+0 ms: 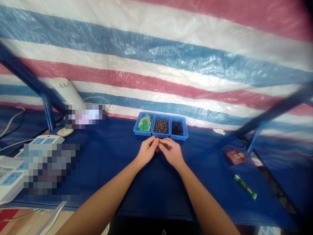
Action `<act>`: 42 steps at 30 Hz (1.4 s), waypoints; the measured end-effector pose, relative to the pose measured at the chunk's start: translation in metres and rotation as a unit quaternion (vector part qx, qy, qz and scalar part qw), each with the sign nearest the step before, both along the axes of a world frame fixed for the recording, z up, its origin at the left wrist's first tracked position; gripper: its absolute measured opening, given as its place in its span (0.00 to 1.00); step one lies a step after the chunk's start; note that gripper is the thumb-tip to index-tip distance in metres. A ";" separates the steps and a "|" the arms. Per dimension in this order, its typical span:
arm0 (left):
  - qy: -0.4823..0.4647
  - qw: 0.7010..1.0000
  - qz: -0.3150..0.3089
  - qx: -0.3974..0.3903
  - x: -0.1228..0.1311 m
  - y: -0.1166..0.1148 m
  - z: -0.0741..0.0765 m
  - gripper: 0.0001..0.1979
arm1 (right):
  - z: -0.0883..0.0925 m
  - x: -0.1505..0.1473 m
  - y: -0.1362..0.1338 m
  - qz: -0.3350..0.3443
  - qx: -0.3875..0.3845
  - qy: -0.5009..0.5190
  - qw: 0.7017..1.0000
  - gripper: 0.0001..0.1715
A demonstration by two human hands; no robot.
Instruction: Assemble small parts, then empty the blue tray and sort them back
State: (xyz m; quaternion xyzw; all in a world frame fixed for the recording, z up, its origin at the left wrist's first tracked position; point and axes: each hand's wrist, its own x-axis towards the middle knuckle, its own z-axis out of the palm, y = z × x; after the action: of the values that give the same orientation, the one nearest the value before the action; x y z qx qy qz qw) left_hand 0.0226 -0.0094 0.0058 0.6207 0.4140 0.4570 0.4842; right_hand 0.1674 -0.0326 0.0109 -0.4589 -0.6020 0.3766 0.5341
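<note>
My left hand (147,150) and my right hand (173,152) meet over the blue table (105,173), with fingertips pinched together. Whatever lies between the fingers is too small and too hidden to name. Just beyond the hands stand three blue plastic bins side by side. The left bin (142,133) holds green and clear pieces (144,123). Small brass-and-dark metal parts (161,126) fill the middle bin (160,134). In the right bin (179,137) lie thin black parts (177,128).
At left are a white power strip (46,141), a blurred-out dark object (53,169), cables and a white cylinder (69,93). A red pack (236,157) and a green slim package (245,186) lie at right. Blue frame bars and a striped sheet (156,75) stand behind.
</note>
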 end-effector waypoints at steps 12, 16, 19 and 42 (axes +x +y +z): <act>0.024 1.000 -0.010 -0.005 -0.001 0.004 -0.005 0.22 | 0.000 0.000 0.000 -0.010 0.019 -0.053 0.998 0.11; 0.021 1.000 -0.014 0.003 0.000 0.003 -0.005 0.21 | 0.000 0.002 0.001 -0.020 0.018 -0.047 0.999 0.12; 0.030 1.000 -0.002 0.008 0.000 0.003 -0.006 0.21 | -0.003 0.002 0.001 -0.016 0.018 -0.031 0.999 0.11; 0.028 0.999 0.015 0.003 -0.001 0.002 -0.005 0.21 | -0.007 0.000 0.002 -0.004 -0.036 0.018 0.999 0.11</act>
State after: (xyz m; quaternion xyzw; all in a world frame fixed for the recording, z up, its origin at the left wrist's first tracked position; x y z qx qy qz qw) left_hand 0.0212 -0.0071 0.0007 0.6286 0.4351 0.4478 0.4636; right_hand 0.1675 -0.0305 0.0043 -0.4740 -0.5764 0.4039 0.5291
